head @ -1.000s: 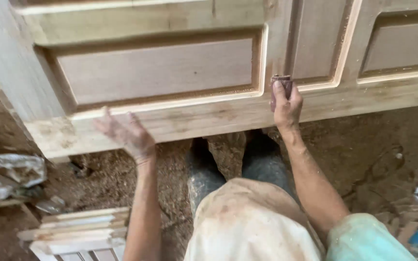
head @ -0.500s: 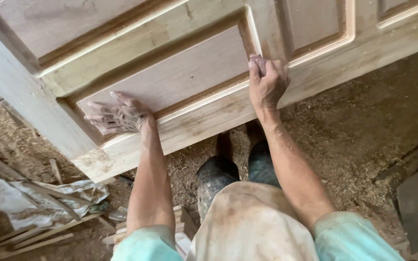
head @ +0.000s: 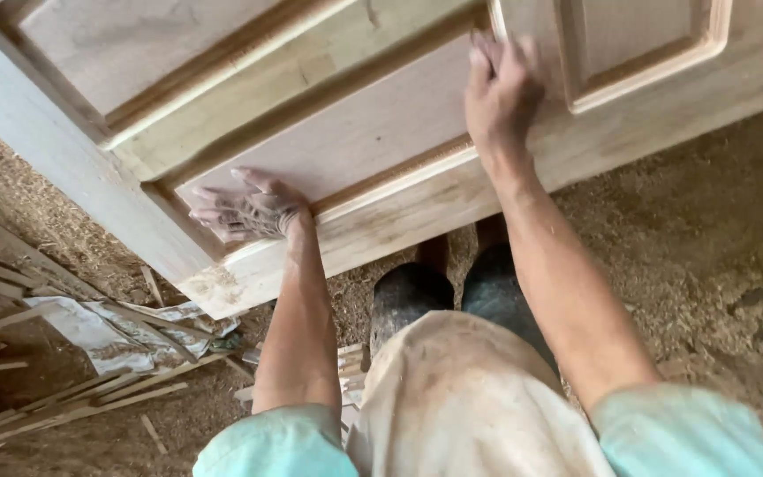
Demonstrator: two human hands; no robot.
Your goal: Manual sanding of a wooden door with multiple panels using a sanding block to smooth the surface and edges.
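A pale, unfinished wooden panelled door (head: pixel 381 132) lies across the upper part of the view, raised off the ground and running at a slant from upper right to lower left, its lower corner hanging over the sawdust-covered floor (head: pixel 708 238). The left hand (head: pixel 245 210) rests flat on the recessed panel near that lower corner, fingers spread apart and pressed against the wood, gripping nothing. The right hand (head: pixel 501 88) is further up and to the right, laid over the upright rail between two panels; its fingers lie close together and curl against the wood, and something small may sit under the fingertips, though the blur there makes it impossible to tell. Both forearms reach up from turquoise sleeves (head: pixel 275 446) at the bottom edge. Between the arms hangs a dusty, cream-coloured apron (head: pixel 461 406), which hides most of the person's legs; just beyond it two dark boots (head: pixel 408 296) stand on the sawdust, their toes tucked beneath the door's edge. To the left, well apart from the hands, thin wood offcuts (head: pixel 72 397) lie scattered on the ground around a crumpled sheet of whitish plastic (head: pixel 108 331). A few short slats (head: pixel 351 362) sit just beside the left boot, partly covered by the left forearm.
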